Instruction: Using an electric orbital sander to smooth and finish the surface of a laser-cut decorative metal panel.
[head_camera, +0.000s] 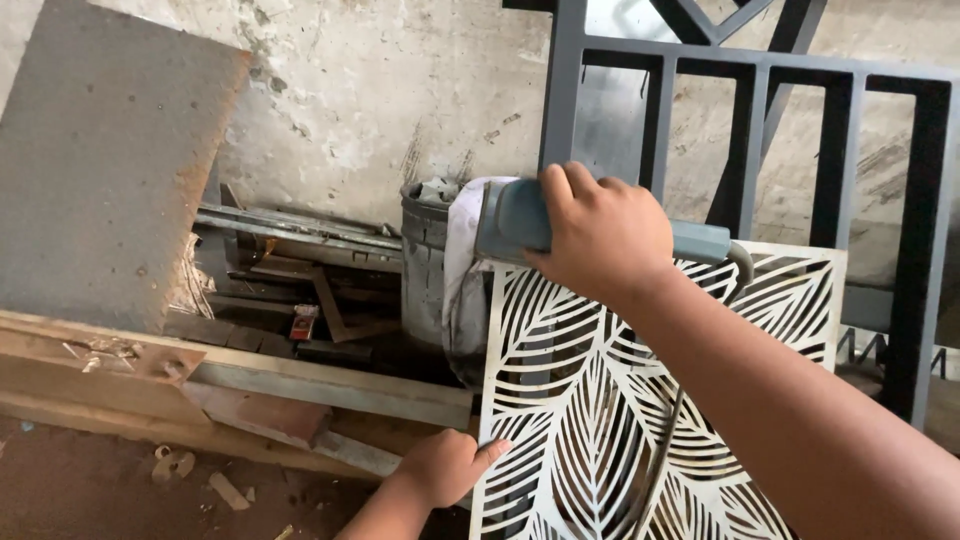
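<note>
A cream-white panel (590, 400) cut through with a leaf pattern stands upright in front of me. My left hand (445, 465) grips its left edge low down, thumb on the face. My right hand (605, 235) is closed around the body of a grey-blue power tool (515, 215) held at the panel's top edge. The tool's cable (660, 450) hangs down across the panel. The tool's working end is hidden behind a white cloth (462, 270).
A dark grey metal gate frame (745, 110) leans on the rough wall behind the panel. A grey metal bucket (425, 255) sits left of the tool. Wooden planks (200, 375), metal bars and a large grey board (110, 160) lie at the left, with scraps on the floor.
</note>
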